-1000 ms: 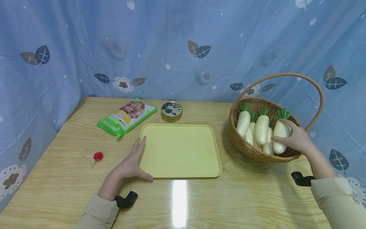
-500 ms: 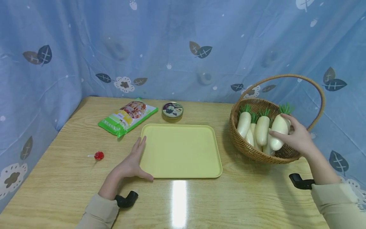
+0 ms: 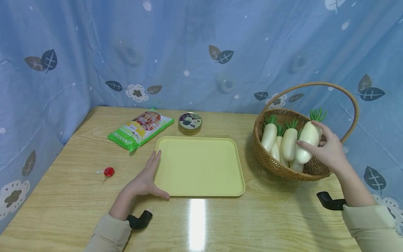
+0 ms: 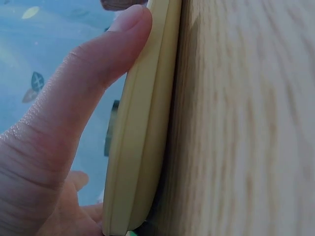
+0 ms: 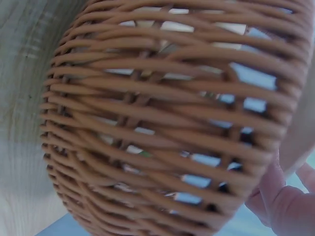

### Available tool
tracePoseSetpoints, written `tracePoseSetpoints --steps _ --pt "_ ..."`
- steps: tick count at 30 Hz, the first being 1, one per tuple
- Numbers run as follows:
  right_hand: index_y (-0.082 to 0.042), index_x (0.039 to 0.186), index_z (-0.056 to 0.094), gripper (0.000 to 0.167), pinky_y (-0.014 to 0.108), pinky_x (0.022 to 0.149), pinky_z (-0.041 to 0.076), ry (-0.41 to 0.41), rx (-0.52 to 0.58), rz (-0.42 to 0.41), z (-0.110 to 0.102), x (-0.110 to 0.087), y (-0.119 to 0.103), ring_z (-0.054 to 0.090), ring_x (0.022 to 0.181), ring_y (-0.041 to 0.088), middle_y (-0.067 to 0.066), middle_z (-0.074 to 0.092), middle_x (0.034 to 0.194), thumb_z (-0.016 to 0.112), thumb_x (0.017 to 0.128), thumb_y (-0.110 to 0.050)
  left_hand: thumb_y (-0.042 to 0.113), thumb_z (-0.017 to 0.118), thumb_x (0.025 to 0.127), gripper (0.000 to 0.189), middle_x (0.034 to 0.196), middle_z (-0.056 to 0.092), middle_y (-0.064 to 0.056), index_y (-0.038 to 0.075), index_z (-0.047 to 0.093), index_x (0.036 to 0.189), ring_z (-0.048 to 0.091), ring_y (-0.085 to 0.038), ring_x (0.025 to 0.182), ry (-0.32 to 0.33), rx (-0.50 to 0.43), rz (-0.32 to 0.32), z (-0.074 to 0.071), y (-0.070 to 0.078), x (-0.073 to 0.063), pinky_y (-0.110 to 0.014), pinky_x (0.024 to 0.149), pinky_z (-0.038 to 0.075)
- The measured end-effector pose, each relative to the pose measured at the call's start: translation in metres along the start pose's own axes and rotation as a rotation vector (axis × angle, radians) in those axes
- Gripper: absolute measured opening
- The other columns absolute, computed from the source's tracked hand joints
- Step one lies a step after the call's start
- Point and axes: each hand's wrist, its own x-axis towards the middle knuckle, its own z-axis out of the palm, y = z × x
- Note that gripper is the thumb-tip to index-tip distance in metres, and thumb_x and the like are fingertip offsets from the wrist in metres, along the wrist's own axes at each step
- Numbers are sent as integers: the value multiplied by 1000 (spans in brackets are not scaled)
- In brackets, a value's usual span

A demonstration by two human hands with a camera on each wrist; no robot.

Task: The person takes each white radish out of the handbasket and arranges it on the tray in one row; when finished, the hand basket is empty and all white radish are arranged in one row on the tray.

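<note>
In the head view, my right hand (image 3: 333, 152) grips a white radish (image 3: 308, 141) with green leaves, thumb on one side and fingers on the other. It holds the radish tilted over the right part of a wicker basket (image 3: 275, 168). Several other white radishes (image 3: 288, 144) lie inside. The basket wall (image 5: 162, 113) blocks most of the right wrist view. My left hand (image 3: 145, 180) rests at the left end of a yellow tray (image 3: 199, 168), fingers spread. Its thumb (image 4: 93, 73) lies against the tray's edge (image 4: 142, 113) in the left wrist view.
A green and white food packet (image 3: 141, 127) lies behind the tray's left side, beside a round tin (image 3: 190, 123). Farther left is a red lollipop (image 3: 108, 171). The basket's tall handle (image 3: 324, 84) arches over its right side. A blue curtain (image 3: 189, 52) hangs behind the table.
My right hand has lifted the radish a little from its place in the basket and shifted it slightly left over its neighbour. The left hand and tray have stayed put.
</note>
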Motion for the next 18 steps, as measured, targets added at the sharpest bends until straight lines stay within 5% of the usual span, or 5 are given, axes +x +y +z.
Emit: tracePoseSetpoints --steps 3,7,18 --pt "-17 147 18 81 29 53 51 -15 25 8 1 -1 -5 54 82 12 31 30 130 67 83 -29 43 90 44 146 149 -14 -23 10 -9 146 -3 -44 134 -6 10 -7 0 2 1 -59 103 18" --pt "-22 147 17 81 34 55 52 -46 64 14 5 -3 -13 50 97 43 31 22 137 67 83 -30 42 90 44 146 148 -14 -24 8 -10 146 -4 -44 134 -9 14 -16 -1 4 2 -59 103 17" --pt "-25 147 19 78 44 54 52 -45 40 -32 16 -11 -34 47 99 53 29 18 140 66 84 -29 43 89 44 147 149 -15 -22 6 -10 146 -5 -42 135 -20 20 -20 -2 4 5 -58 104 15"
